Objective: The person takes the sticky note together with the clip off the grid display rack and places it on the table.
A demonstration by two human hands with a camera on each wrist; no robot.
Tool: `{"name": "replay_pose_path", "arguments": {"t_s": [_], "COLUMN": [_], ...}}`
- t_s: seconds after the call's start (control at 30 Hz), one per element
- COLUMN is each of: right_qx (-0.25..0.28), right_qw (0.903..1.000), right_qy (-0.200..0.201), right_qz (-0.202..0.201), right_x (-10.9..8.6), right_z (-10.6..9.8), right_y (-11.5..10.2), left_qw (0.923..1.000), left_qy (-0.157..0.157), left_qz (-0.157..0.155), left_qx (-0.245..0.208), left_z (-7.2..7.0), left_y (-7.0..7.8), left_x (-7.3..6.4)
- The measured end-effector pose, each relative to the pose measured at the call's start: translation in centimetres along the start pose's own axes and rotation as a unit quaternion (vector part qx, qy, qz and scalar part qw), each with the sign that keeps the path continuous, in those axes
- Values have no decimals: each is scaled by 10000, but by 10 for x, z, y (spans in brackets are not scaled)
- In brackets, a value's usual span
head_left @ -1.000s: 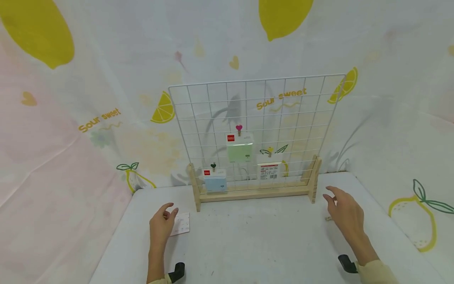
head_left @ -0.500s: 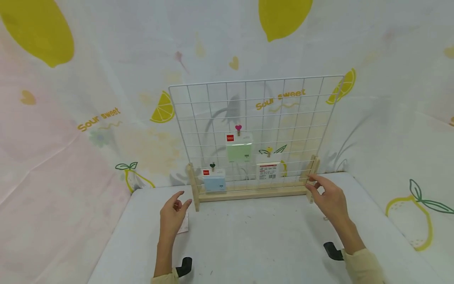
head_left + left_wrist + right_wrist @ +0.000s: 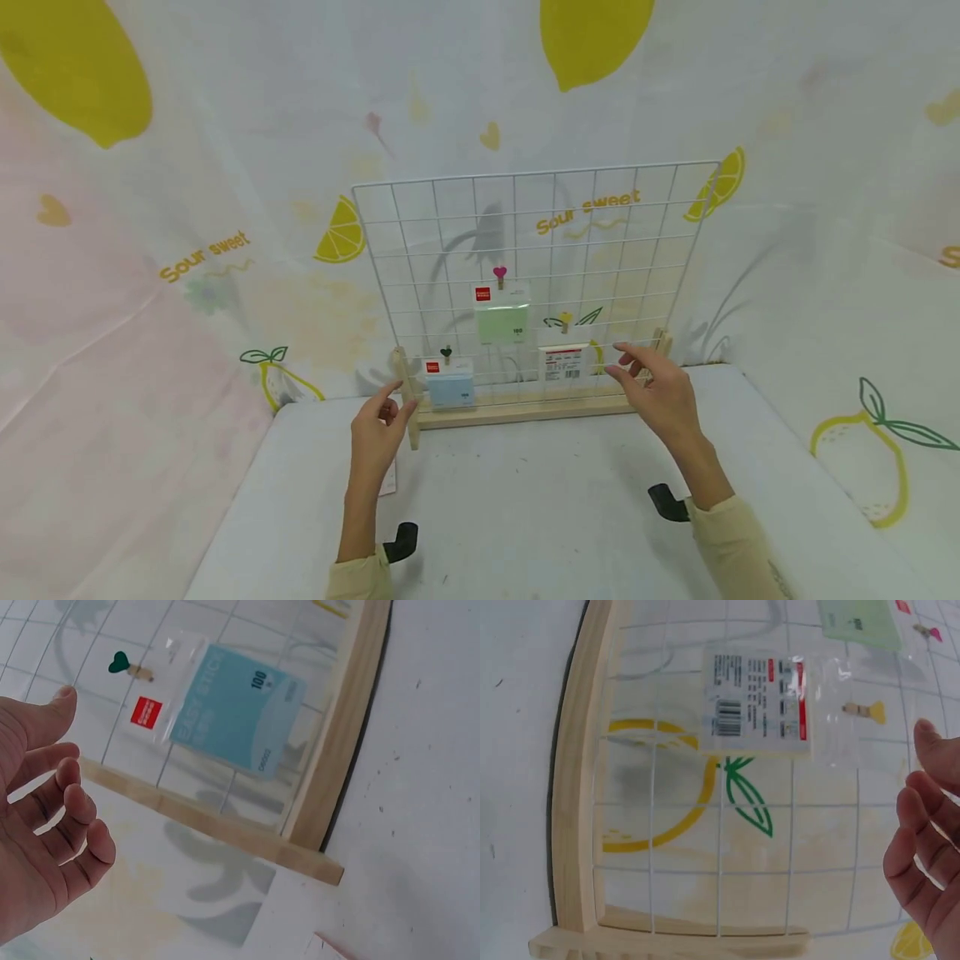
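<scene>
Pinned up on wire grid [image 3: 535, 172]

From afar, I saw the left hand [image 3: 378, 437] and right hand [image 3: 660, 393] empty, grips parted; the blue pack [image 3: 451, 390] hung at the left's two o'clock, the print-backed pack [image 3: 564, 364] at the right's nine. A green-heart clip [image 3: 120, 662] and yellow clip [image 3: 862, 711] apparently pinned clear flaps [image 3: 829, 742] so print faced out.

- Left wrist view: left hand [image 3: 34, 862] cropped at eight o'clock.
- Right wrist view: green sticky-note pack [image 3: 861, 621] cut off at one o'clock.
- Head view: seven-o'clock card [image 3: 388, 481] partly hidden behind left forearm [image 3: 360, 512].
</scene>
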State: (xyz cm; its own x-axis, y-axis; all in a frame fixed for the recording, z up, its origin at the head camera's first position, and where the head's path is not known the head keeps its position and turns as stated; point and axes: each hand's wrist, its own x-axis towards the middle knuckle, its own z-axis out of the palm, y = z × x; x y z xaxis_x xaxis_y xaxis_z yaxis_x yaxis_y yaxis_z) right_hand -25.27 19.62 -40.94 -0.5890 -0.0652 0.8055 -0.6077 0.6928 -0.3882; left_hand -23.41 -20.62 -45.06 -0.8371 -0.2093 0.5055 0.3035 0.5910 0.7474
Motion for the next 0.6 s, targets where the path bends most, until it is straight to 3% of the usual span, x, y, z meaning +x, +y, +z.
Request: {"name": "replay_pose_path", "arguments": {"t_s": [0.2,0.37,0.6], "right_qx": [413,833,1028], "right_qw": [9991,9964,9946], "right_qy": [69,60,-34], "right_qz": [-101,-171,-134], "right_x": [21,38,58], "right_z": [15,27,35], "right_y": [-14,-28,-45], "left_qw": [9990,9981,9973], "left_qy": [-106,-138,-105], "left_qz": [189,340,439], "left_qx": [-379,-502,-581], "left_z": [10,18,30], "left_y": [14,22,33], "left_x": [10,16,23]}}
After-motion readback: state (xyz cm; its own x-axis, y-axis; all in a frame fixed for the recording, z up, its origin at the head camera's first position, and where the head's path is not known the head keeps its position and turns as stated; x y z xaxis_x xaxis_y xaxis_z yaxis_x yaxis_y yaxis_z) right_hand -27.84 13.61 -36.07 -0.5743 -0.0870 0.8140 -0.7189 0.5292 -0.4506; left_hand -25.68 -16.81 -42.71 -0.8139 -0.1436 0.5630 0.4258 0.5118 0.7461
